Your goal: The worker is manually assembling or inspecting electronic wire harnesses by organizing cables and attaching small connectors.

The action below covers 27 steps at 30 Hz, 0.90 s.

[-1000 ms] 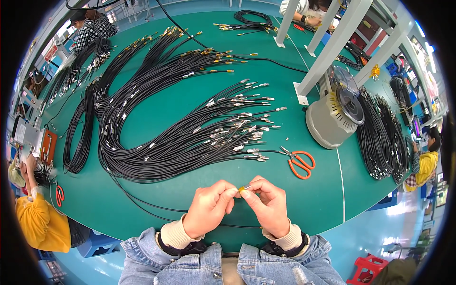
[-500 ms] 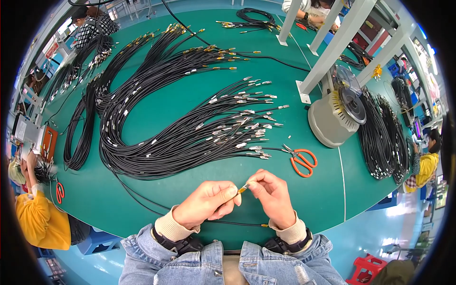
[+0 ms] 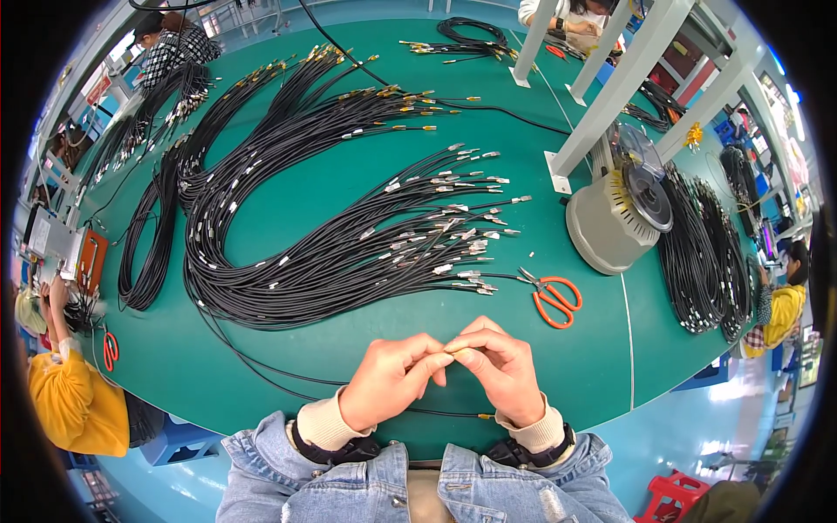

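My left hand (image 3: 390, 380) and right hand (image 3: 499, 370) meet fingertip to fingertip at six o'clock on the green table (image 3: 288, 187), both pinched on the end of a thin black cable (image 3: 261, 377) — the tip itself is hidden between my fingers. Orange-handled scissors (image 3: 553, 295) lie at one o'clock from my hands, the big bundle of black cables (image 3: 349, 253) at twelve.

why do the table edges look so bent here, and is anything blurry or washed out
Head view: fisheye bends the green table edge and white posts toward the dark rim; even overhead light, faint shadows; both hands and black cables sharp; far edges smear slightly.
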{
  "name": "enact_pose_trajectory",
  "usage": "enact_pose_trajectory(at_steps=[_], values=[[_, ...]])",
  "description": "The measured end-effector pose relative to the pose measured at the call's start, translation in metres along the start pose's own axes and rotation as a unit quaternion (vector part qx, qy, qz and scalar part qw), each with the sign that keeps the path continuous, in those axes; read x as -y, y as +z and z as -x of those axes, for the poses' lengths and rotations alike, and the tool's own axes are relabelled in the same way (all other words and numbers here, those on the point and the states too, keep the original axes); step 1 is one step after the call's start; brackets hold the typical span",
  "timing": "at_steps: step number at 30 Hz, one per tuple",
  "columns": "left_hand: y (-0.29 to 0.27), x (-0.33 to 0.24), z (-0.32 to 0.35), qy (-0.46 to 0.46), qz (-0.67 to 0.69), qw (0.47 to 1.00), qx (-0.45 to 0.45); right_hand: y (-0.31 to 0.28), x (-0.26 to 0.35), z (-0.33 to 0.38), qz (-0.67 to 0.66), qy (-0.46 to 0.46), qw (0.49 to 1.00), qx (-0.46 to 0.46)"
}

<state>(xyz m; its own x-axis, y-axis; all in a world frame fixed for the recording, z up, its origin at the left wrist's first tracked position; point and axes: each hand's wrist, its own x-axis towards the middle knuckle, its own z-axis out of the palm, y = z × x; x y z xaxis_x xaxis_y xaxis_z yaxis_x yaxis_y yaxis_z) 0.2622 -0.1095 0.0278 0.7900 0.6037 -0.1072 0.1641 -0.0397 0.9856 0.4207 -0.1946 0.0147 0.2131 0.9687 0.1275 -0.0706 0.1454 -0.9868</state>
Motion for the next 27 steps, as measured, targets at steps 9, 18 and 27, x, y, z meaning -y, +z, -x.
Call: enact_pose_trajectory(at_steps=[9, 18, 27], values=[[0.004, 0.014, -0.006, 0.127, -0.254, 0.958, -0.039, -0.030, 0.008, 0.004, 0.129, 0.062, 0.986, 0.091], [-0.045, 0.037, -0.030, 0.150, -0.476, 0.825, -0.265, -0.052, 0.025, 0.002, 0.272, 0.120, 0.945, 0.134], [-0.049, 0.037, -0.029, 0.114, -0.439, 0.849, -0.271, -0.044, 0.018, 0.001, 0.232, 0.113, 0.956, 0.140]])
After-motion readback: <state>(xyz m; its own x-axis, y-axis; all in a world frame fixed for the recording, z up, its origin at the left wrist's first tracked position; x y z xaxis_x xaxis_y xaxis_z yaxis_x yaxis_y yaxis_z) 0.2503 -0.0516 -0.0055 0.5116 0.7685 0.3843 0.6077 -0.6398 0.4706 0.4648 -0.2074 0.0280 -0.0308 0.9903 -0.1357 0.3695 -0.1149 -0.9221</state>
